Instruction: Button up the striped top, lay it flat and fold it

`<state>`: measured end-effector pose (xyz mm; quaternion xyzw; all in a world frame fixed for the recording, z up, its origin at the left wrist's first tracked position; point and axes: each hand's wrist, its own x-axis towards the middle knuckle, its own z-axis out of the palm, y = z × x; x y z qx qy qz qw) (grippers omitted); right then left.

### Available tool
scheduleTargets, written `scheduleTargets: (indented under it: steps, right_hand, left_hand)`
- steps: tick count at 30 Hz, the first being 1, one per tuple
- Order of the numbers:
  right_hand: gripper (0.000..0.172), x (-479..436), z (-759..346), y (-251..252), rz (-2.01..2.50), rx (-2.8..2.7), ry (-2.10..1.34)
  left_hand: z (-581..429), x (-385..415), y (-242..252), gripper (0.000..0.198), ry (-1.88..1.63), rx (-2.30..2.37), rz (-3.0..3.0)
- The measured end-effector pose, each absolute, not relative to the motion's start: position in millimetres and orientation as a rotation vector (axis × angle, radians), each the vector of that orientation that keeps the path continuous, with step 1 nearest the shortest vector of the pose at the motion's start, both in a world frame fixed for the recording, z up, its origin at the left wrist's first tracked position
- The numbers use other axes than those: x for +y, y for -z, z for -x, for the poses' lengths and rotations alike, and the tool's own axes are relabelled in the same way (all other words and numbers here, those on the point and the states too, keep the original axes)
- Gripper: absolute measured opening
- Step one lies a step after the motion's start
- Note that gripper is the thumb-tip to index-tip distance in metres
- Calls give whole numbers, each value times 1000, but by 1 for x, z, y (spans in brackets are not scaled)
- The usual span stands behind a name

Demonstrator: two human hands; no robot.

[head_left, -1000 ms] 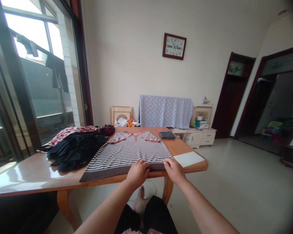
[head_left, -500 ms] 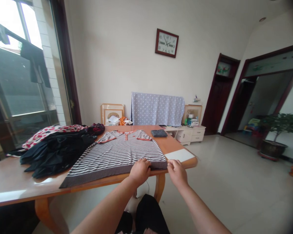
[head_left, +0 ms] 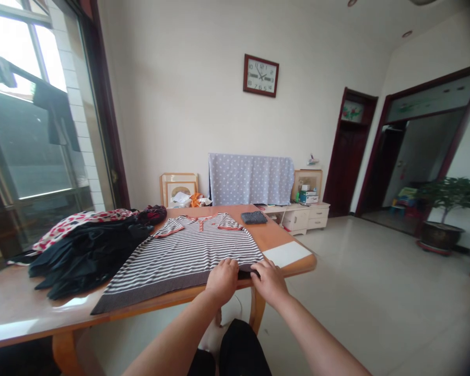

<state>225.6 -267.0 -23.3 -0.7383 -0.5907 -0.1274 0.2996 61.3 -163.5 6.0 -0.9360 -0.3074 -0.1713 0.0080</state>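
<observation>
A brown-and-white striped short-sleeved shirt (head_left: 196, 250) with orange trim lies spread out on the wooden table (head_left: 172, 307), its collar at the far side and its dark ribbed hem along the near edge. My left hand (head_left: 222, 281) is closed on the hem, right of its middle. Close by, my right hand (head_left: 270, 282) has its fingers curled over the hem's right corner. A short stretch of hem shows between the two hands; the undersides of the fingers are hidden.
Left of the shirt is a heap of dark clothes (head_left: 86, 256) topped by a red-and-white patterned cloth (head_left: 82, 224). A folded dark grey cloth (head_left: 254, 217) and a white sheet (head_left: 288, 254) lie to the right. The rounded table corner (head_left: 314, 260) is near my right hand.
My right hand has moved left, from just beyond the shirt's corner onto the hem, closer to my left hand. My left hand stays on the hem. The view has shifted slightly.
</observation>
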Motion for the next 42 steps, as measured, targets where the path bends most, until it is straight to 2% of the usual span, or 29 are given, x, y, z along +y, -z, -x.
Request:
scheduleTargets:
  steps: [6, 22, 42]
  right_hand:
    - [19, -266, -226, 22, 1943, -1548, 395]
    - [12, -270, -230, 34, 1929, -1621, 419]
    - [13, -281, -228, 37, 1872, -1563, 460]
  left_hand:
    - [-58, -162, 1, 24, 579, -946, 2900]
    - [-43, -166, 3, 17, 627, -788, 2927]
    - [-35, -175, -3, 25, 628, -771, 2911]
